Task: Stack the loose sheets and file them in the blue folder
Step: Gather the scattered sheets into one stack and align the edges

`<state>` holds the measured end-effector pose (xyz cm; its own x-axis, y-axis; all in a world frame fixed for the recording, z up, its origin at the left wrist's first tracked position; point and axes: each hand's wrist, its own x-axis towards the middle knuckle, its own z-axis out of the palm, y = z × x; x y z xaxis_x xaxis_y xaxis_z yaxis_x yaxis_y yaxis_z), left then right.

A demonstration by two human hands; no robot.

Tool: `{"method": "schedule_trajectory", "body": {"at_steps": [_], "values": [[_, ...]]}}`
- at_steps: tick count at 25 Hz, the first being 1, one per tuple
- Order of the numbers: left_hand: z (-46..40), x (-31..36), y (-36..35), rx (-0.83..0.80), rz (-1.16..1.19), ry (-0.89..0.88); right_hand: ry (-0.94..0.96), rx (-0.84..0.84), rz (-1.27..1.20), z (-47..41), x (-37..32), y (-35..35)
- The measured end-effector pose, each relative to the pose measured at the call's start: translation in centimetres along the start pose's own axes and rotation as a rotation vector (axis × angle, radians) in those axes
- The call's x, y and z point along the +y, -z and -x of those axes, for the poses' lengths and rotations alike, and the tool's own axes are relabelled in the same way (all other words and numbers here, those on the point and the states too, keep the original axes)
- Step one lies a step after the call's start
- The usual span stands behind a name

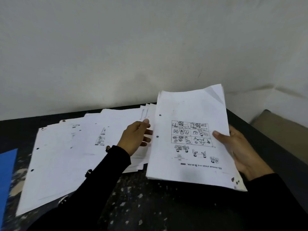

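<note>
Where the pale, scuffed wall (116, 47) met it, the dark bench (141, 202) ran across the view, its black top flecked with chipped, light specks. At the far left edge lay the blue folder (6, 177), flat and matte, only a strip of it showing. Just beside it, the loose sheets (66, 155) were fanned over the bench in an untidy overlap: thin white paper, punched with holes along one side, faintly printed and smudged. Over their right part the left hand (135, 139) hovered in a black sleeve with small metal buttons, fingers loosely spread toward the next pile and holding nothing. The right hand (240, 150) gripped a stack of sheets (190, 140) raised off the bench, thumb on top, the top page printed with cartoon panels. Beyond it stood a tan, boxy shape (281, 132), unclear.
</note>
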<state>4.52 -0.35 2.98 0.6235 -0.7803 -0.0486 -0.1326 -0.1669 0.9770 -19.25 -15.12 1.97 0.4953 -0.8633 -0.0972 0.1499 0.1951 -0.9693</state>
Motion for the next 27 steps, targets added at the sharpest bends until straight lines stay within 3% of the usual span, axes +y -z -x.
{"method": "schedule_trajectory", "body": {"at_steps": [7, 15, 21, 27], "values": [[-6.1, -1.4, -4.1, 0.056, -0.441, -0.106, -0.028, 0.122, -0.061, -2.2, 0.1, 4.7], [-9.3, -1.2, -7.6, 0.036, -0.751, -0.055, -0.05, 0.169, -0.02, -2.7, 0.6, 6.2], [-10.2, -1.2, -8.1, 0.072, -0.66, 0.056, -0.057, 0.189, -0.035, -2.9, 1.0, 6.1], [-10.1, -1.1, -9.1, 0.017, -0.772, 0.033, -0.054, 0.192, -0.035, -2.8, 1.0, 5.7]]}}
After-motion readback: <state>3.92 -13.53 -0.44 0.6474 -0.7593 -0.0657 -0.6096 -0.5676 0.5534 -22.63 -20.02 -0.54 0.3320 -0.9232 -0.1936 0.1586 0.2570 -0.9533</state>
